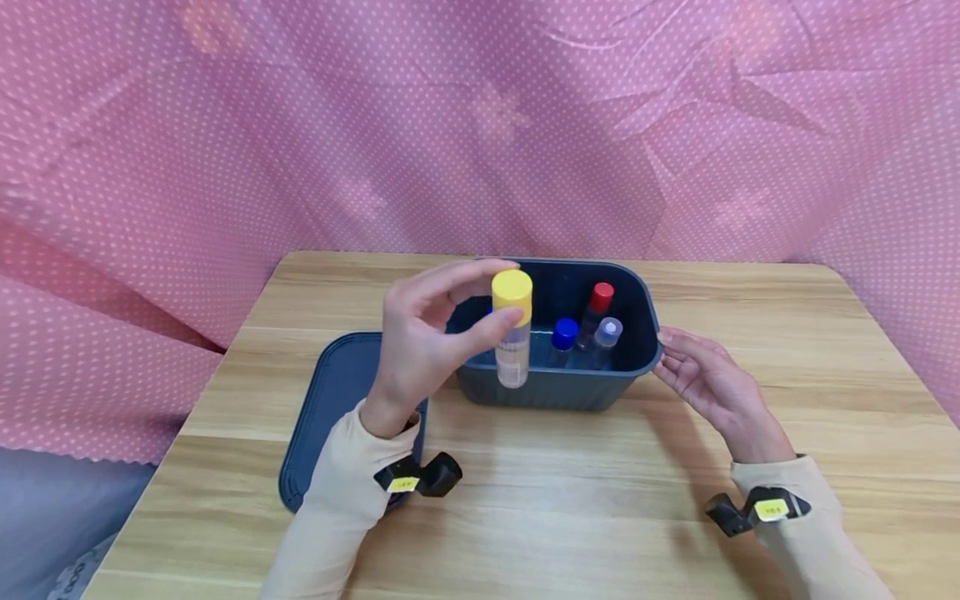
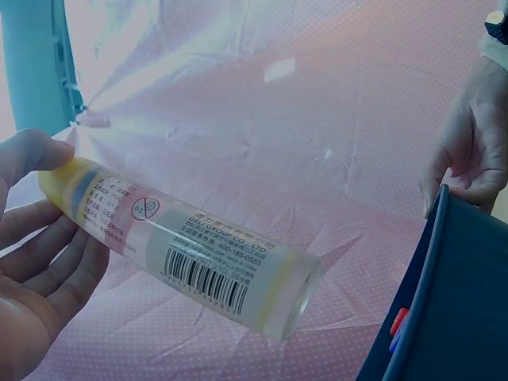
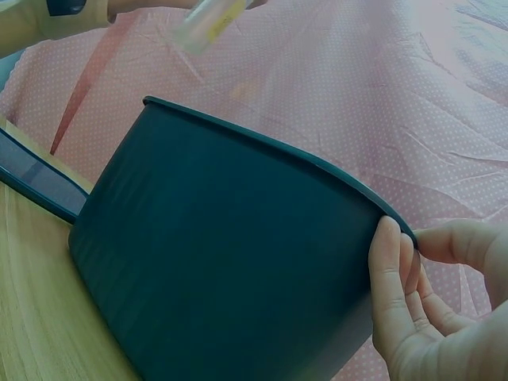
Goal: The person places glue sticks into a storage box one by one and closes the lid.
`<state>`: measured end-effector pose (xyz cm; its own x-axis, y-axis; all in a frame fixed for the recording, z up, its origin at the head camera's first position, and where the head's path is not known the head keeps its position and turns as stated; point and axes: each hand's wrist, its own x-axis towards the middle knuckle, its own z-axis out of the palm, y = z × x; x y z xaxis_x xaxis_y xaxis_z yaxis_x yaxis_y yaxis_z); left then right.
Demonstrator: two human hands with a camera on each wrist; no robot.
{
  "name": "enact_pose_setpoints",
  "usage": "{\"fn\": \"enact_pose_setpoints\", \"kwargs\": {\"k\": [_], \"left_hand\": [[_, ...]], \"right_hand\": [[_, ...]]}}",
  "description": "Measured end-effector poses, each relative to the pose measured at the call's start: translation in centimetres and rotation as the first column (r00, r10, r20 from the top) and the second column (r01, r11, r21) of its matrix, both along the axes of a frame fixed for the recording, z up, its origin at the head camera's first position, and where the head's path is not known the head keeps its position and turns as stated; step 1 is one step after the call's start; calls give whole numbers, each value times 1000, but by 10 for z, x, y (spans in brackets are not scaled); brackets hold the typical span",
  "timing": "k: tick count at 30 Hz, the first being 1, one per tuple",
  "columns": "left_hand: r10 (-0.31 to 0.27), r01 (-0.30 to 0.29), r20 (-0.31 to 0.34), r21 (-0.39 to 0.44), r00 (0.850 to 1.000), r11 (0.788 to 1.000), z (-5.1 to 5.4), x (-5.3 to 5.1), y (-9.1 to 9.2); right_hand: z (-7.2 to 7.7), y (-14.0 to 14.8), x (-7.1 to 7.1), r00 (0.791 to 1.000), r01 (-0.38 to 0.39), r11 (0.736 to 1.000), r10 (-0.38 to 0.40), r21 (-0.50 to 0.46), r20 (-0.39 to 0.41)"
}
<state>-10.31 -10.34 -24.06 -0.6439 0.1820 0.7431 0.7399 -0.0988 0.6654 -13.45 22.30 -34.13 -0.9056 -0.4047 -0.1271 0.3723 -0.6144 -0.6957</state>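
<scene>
My left hand (image 1: 417, 329) holds a clear glue bottle (image 1: 513, 358) by its yellow cap, thumb on one side and fingers on the other. The bottle is raised in front of the dark blue bin (image 1: 543, 392), cap end up; its printed label and barcode face the left wrist camera. At the bin's right end, my right hand (image 1: 708, 383) pinches the rim, plainly seen in the right wrist view. Inside the bin stand clear bottles with a blue cap (image 1: 565, 333), a red cap (image 1: 602, 297) and a clear cap (image 1: 609, 331). The raised hand and bottle hide the bin's left part.
A dark blue lid (image 1: 341, 392) lies flat on the wooden table (image 1: 585, 500), left of the bin and partly under my left forearm. A pink dotted cloth (image 1: 465, 125) hangs behind and beside the table.
</scene>
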Motion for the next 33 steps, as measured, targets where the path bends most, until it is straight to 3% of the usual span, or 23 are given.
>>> {"fn": "enact_pose_setpoints", "kwargs": {"k": [7, 15, 21, 28, 33], "left_hand": [[-37, 37, 2, -4, 999, 999, 0, -16, 0], [-53, 54, 17, -65, 998, 996, -1, -30, 3], [-46, 50, 50, -93, 998, 994, -3, -34, 5], [3, 10, 95, -137, 995, 991, -10, -35, 2], [-7, 21, 105, -131, 994, 991, -14, -38, 0]], "right_hand": [[-2, -2, 1, 1000, 14, 1000, -14, 4, -6], [-5, -4, 2, 1000, 23, 1000, -23, 6, -9], [-7, -4, 3, 1000, 26, 1000, -26, 5, -15], [-7, -4, 3, 1000, 30, 1000, -30, 8, -8], [-7, -4, 3, 1000, 28, 1000, -28, 3, -3]]}}
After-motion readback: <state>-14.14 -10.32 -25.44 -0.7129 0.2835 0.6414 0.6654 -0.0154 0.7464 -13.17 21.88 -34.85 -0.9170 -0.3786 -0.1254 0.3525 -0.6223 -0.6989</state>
